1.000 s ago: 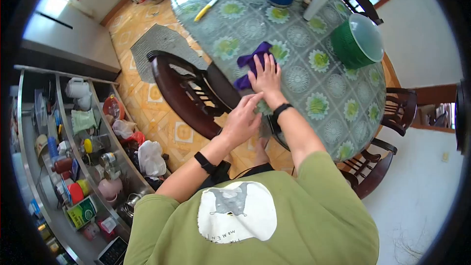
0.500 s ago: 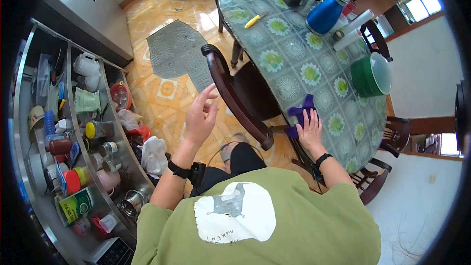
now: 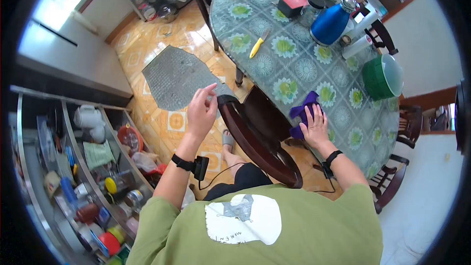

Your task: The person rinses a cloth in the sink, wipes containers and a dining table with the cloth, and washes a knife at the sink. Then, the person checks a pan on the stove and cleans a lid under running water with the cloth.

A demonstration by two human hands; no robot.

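My right hand (image 3: pixel 315 126) lies flat on a purple cloth (image 3: pixel 310 100) at the near edge of the oval table (image 3: pixel 338 118). Its fingers are stretched out over the cloth, which bunches beyond the fingertips and hangs a little at the table edge. In the air to the left is my left hand (image 3: pixel 202 110), holding nothing, its fingers loosely bent and apart. It is nearest to the top end of a dark wooden chair (image 3: pixel 255 142), with a small gap or overlap that I cannot judge.
On the table are a yellow-handled knife (image 3: pixel 256 48), a red-topped box (image 3: pixel 293 4), a blue thermos (image 3: pixel 329 23), a green basket (image 3: pixel 379 78) and white rolls (image 3: pixel 357 47). Cluttered shelves (image 3: pixel 98 162) stand at the left. A grey mat (image 3: pixel 176 76) covers part of the floor.
My view has shifted, and the chair now appears nearer to my body. My right hand stays on the cloth near the table edge; my left hand remains raised.
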